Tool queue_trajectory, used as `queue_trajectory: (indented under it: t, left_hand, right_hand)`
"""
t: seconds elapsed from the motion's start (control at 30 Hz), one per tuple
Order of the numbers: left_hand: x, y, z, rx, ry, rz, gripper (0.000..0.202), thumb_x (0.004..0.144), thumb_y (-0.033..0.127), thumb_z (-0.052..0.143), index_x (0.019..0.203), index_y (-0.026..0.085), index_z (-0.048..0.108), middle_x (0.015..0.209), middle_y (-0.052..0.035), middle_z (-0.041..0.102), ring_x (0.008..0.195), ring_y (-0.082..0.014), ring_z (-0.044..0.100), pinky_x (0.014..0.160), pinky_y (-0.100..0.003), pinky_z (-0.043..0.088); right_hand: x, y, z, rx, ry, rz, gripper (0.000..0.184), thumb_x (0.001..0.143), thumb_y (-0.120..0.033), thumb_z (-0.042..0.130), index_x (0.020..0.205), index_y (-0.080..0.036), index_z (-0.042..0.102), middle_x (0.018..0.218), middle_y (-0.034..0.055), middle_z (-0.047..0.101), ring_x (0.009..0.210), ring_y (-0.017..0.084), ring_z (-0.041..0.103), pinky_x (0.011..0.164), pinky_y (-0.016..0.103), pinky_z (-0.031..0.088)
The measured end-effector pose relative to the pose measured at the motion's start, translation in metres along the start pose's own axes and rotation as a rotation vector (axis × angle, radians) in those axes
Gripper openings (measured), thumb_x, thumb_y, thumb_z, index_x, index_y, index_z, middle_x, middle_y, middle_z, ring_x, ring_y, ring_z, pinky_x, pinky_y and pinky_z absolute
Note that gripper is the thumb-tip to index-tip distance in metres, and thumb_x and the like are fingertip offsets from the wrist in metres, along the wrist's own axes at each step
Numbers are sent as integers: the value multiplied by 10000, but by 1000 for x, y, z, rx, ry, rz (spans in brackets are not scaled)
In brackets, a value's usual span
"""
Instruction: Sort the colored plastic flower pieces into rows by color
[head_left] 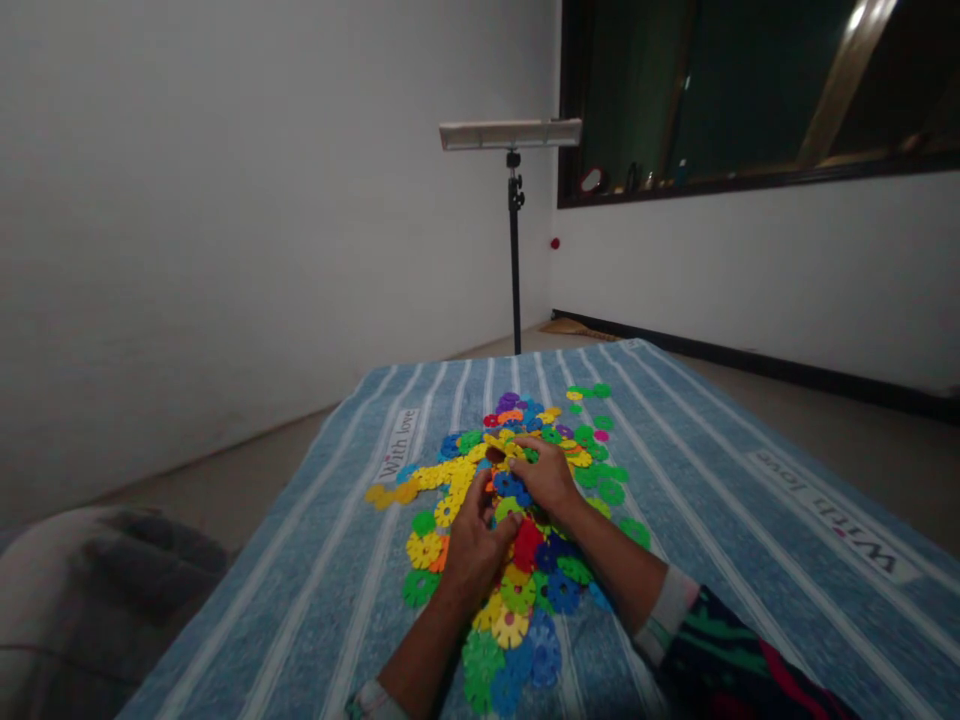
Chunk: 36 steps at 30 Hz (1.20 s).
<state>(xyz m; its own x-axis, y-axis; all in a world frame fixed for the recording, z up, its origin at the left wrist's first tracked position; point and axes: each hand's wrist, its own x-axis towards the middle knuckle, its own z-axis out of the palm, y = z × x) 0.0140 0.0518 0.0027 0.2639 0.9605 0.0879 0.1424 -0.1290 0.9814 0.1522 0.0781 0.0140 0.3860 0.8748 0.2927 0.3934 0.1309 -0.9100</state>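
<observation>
Notched plastic snowflake discs in many colours lie heaped in the middle of the cloth. A joined build of yellow snowflake discs stretches across the heap, with arms reaching left and right. My right hand pinches the yellow part near its middle, thumb and fingers bent around it. On the near left side, my left hand curls its fingers around the lower edge of the build, its thumb by a yellow-green disc. Fingers hide part of this contact. Red discs and dark blue discs lie close to both hands.
A blue and white striped cloth covers the table. Loose green discs lie to the right, blue discs at the near side. Behind the table stands a lamp on a black pole. A grey covered shape is at the left.
</observation>
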Motion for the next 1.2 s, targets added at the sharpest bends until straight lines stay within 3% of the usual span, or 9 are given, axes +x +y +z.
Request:
queue_trajectory:
  t: [0.13, 0.27, 0.4, 0.47, 0.6, 0.73, 0.87, 1.03, 1.2]
  left_hand:
    - [3, -4, -5, 174, 121, 88, 709, 717, 320, 655, 1386, 163, 478, 1297, -116, 636, 1152, -259, 625, 987, -398, 504]
    - [10, -8, -16, 256, 206, 160, 632, 739, 350, 629, 1336, 164, 536, 1256, -119, 665, 1152, -253, 626, 996, -392, 490]
    - [13, -10, -22, 330, 218, 161, 561, 764, 382, 599, 1274, 148, 588, 1145, -120, 713, 1051, -254, 672, 958, -421, 513]
    - [14, -11, -22, 384, 233, 182, 524, 759, 396, 601, 1219, 147, 626, 1152, -131, 710, 1066, -269, 667, 971, -438, 507]
    - [16, -13, -22, 436, 246, 219, 454, 750, 424, 595, 1117, 168, 673, 1147, -121, 716, 1078, -279, 665, 982, -444, 507]
    - [19, -10, -32, 422, 262, 214, 456, 736, 468, 593, 1075, 177, 686, 1140, -113, 722, 1091, -285, 660, 996, -425, 500]
    - [28, -7, -55, 428, 341, 147, 443, 731, 501, 588, 1028, 190, 699, 1132, -104, 728, 1102, -299, 652, 1025, -448, 475]
    - [41, -19, -83, 441, 492, 29, 440, 676, 502, 606, 980, 200, 703, 1052, -93, 748, 1018, -319, 684, 945, -478, 526]
    - [44, -34, -91, 435, 519, -41, 518, 639, 529, 618, 1016, 183, 693, 1087, -105, 740, 1009, -315, 690, 936, -461, 534]
  right_hand:
    - [-14, -14, -8, 35, -164, -137, 336, 765, -262, 606, 1075, -207, 722, 1109, 71, 731, 1011, 228, 681, 940, 415, 533]
    - [-59, 0, -37, -145, -229, -360, 433, 781, -274, 639, 1211, -236, 662, 1185, 92, 690, 1100, 246, 640, 986, 450, 504]
    - [-108, 39, -69, -461, -326, -546, 888, 618, -543, 802, 1404, -245, 515, 1432, 192, 502, 1316, 410, 457, 1039, 619, 409]
    - [-118, 52, -74, -561, -378, -609, 987, 600, -633, 784, 1448, -246, 457, 1488, 218, 426, 1361, 461, 376, 1023, 685, 379]
    - [-109, 48, -61, -622, -408, -644, 745, 779, -521, 693, 1415, -195, 483, 1496, 217, 418, 1399, 404, 347, 1068, 616, 379]
    - [-83, 26, -43, -506, -415, -736, 593, 825, -421, 657, 1352, -179, 532, 1437, 180, 498, 1364, 306, 427, 1098, 470, 401]
    - [-20, 37, -57, -422, -316, -791, 548, 809, -454, 661, 1289, -203, 581, 1379, 145, 562, 1289, 268, 509, 1068, 442, 425]
    - [105, 96, -114, -667, 4, -246, 415, 823, -310, 613, 1222, -198, 629, 1282, 128, 626, 1238, 267, 541, 1063, 461, 398]
    - [167, 134, -135, -684, 42, -105, 345, 803, -300, 608, 1089, -127, 692, 1092, 196, 683, 1118, 323, 604, 962, 467, 433]
